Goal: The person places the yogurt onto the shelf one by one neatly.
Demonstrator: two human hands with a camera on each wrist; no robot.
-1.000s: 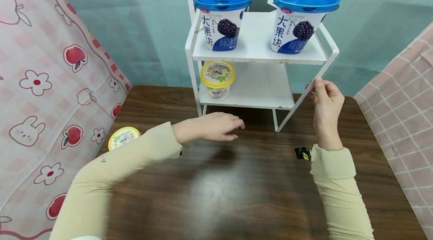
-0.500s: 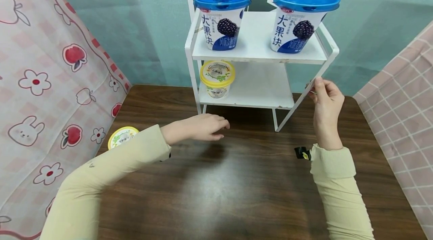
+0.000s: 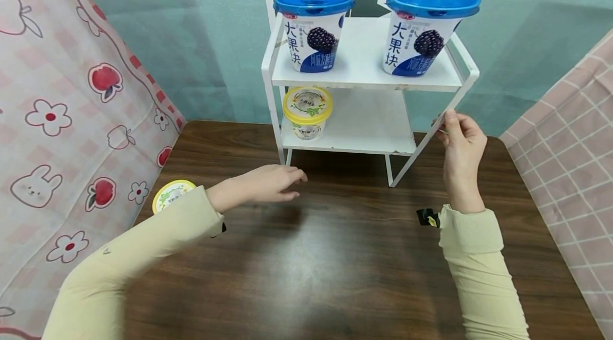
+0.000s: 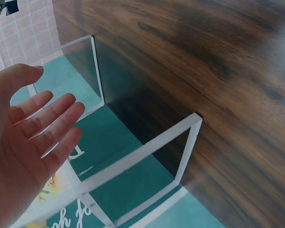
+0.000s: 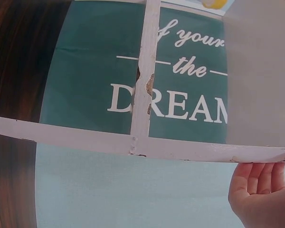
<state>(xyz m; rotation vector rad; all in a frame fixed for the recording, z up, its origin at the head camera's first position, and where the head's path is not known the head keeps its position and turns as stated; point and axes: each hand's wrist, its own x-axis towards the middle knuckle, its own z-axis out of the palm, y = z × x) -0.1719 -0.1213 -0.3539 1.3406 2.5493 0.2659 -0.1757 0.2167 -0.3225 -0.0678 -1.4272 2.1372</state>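
Observation:
My left hand point(image 3: 261, 184) hovers over the table in front of the white two-tier rack point(image 3: 369, 122), holding nothing. Its fingers are loosely extended, as the left wrist view confirms. My right hand point(image 3: 462, 154) pinches the rack's right side bar; in the right wrist view its fingers point(image 5: 261, 178) lie against that bar. Two yogurt cups with blue lids, the left cup point(image 3: 313, 31) and the right cup point(image 3: 426, 31), stand upright on the top shelf. A yellow-lidded tub point(image 3: 307, 108) sits at the left of the lower shelf.
Another yellow-lidded tub point(image 3: 171, 193) stands on the wooden table point(image 3: 345, 271) at the left, partly hidden by my left sleeve point(image 3: 158, 239). A patterned cloth point(image 3: 91, 132) walls the left side, a pink checked cloth point(image 3: 570, 180) the right. Blue-green fabric point(image 3: 191, 36) hangs behind.
My left hand has drawn steadily leftward, away from the rack's middle, over the table. My right hand keeps its grip on the bar; the rack, cups and tubs stay put.

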